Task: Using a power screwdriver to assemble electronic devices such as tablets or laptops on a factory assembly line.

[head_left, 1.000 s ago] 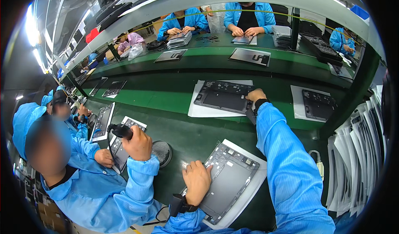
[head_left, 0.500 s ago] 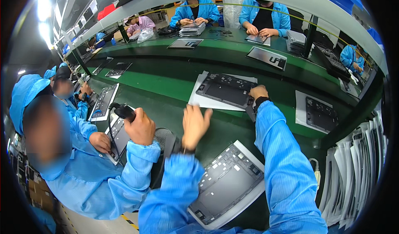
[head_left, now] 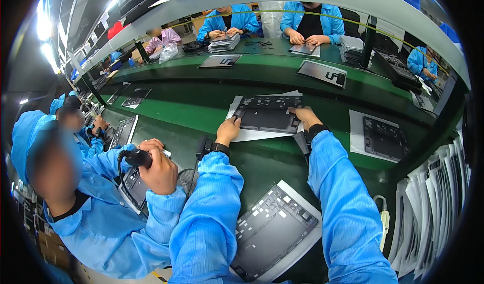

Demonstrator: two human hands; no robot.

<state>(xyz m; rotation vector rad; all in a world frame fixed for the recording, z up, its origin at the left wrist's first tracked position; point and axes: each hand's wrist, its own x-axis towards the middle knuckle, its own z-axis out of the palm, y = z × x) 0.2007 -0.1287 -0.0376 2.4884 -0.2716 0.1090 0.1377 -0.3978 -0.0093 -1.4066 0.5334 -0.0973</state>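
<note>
Near the frame's middle, the left hand (head_left: 228, 131) and right hand (head_left: 306, 117), both nearly closed, pinched a flat, dark, bumpy-topped panel (head_left: 267, 118) over thin white paper (head_left: 250, 136).

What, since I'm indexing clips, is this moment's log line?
left hand: touching dark grey rectangular panel, left edge; right hand: touching right edge; beneath: flat white sheets; between forearms: second dark grey panel
</note>
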